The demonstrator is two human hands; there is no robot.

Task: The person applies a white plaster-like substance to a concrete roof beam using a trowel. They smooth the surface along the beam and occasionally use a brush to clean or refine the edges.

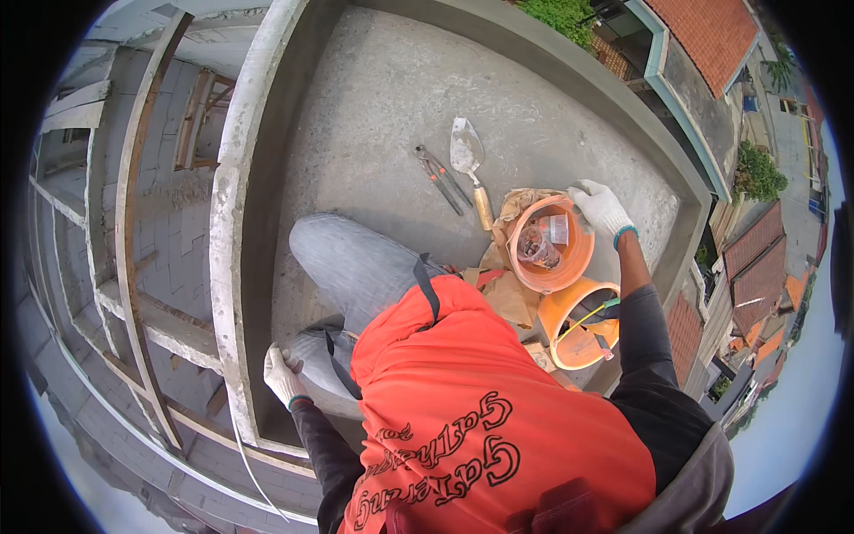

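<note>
My right hand (601, 208), in a white knit glove with a teal cuff, grips the rim of an orange bucket (581, 260). Clear plastic cups (537, 246) lie inside it. A second, yellow-orange bucket (553, 310) is tipped on its side against it, with a green-handled tool (610, 303) at its mouth. At the left, my gloved left hand (285, 377) is beside my knee near the wall, fingers curled; what they hold, if anything, is hidden. A trowel (464, 147) with a wooden handle and red-and-black handled pincers (441, 180) lie on the concrete floor beyond my knees.
Crumpled brown paper (509, 298) lies under and beside the buckets. Low concrete walls border the floor, one (233, 205) along the left and another (614, 98) on the far right. Beyond the left wall are wooden beams (133, 178) over a drop; roofs (707, 40) stand outside to the right.
</note>
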